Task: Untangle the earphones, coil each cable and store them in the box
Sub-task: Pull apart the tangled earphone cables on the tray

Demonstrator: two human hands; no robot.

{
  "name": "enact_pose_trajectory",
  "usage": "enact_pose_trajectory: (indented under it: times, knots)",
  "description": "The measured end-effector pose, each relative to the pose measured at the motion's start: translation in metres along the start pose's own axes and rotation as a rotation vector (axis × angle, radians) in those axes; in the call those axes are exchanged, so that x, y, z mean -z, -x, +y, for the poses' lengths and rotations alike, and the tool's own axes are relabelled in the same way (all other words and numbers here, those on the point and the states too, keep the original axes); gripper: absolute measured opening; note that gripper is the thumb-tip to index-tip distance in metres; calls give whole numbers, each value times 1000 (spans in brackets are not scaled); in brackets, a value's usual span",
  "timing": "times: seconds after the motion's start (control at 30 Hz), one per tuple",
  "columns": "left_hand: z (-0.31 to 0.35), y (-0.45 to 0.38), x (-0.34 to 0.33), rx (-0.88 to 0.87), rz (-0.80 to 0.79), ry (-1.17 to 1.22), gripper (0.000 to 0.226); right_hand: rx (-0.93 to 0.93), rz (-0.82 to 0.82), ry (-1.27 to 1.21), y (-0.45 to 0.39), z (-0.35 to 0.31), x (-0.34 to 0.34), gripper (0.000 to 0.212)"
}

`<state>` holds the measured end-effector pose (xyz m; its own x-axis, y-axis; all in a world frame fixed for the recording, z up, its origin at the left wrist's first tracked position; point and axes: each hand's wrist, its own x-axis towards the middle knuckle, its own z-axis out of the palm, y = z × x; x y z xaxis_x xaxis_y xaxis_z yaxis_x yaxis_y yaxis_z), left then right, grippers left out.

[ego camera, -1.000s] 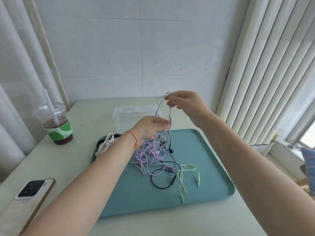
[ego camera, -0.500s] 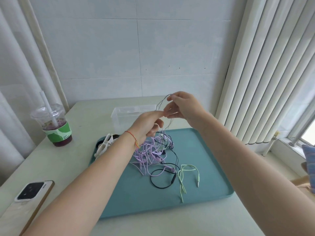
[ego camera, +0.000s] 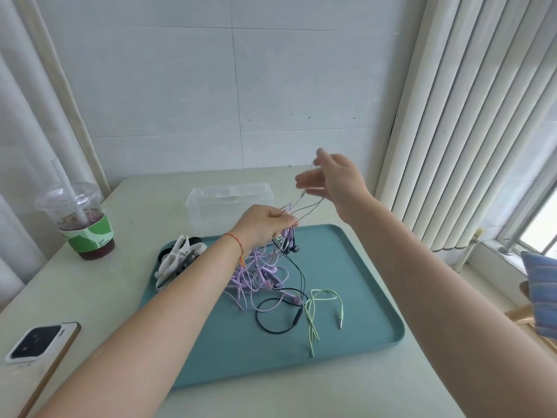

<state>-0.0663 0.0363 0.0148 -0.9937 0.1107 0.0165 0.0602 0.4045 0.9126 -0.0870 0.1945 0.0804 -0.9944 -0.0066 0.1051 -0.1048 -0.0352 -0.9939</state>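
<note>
Earphones (ego camera: 265, 276) tangled on tray (ego camera: 361, 297); left hand (ego camera: 265, 220), right hand (ego camera: 334, 179) pinch strands; box (ego camera: 229, 203) behind.

- The earphones (ego camera: 265, 276) were one messy knot of lilac, black and pale green cables, sitting about mid-tray (ego camera: 370, 312) and partly lifted off it.
- Top strands were pulled up toward the tray's far edge: left hand (ego camera: 265, 220) pinched the bunch, right hand (ego camera: 334, 179) held a couple of thin strands higher up, stretched between the two.
- A black loop and the green cable (ego camera: 313, 315) with its plug lay flat, toward the near right side.
- The box (ego camera: 230, 203), clear plastic with no lid on, sat on the table just past the tray's far edge.
</note>
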Motion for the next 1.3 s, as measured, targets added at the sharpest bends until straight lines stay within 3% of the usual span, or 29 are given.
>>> enact_pose_trajectory:
  times: [0.1, 0.2, 0.3, 0.63, 0.73, 0.93, 1.2, 1.3]
  knots:
    - [8, -3, 1, 10, 25, 19, 16, -143, -209, 191, -2, 23, 5, 39]
    - [6, -9, 2, 31, 59, 35, 22, -173, -323, 285, 0, 43, 9, 23]
    - [3, -11, 2, 54, 17, 16, 30, -153, -259, 256, 1, 51, 11, 11]
    - [-2, -4, 1, 20, -26, -72, 37, -146, -255, 334, 0, 62, 0, 16]
    - [-3, -3, 2, 5, -19, -102, 40, -113, -231, 349, -1, 61, -1, 8]
    - [-11, -5, 13, -10, 85, -150, 18, -68, -80, 232, -7, 65, 2, 4]
    - [-14, -6, 12, -52, 72, -159, 19, -39, -127, 270, -3, 59, -7, 7]
    - [-13, -5, 12, -49, 80, -187, 14, -13, -62, 201, -2, 56, -8, 5]
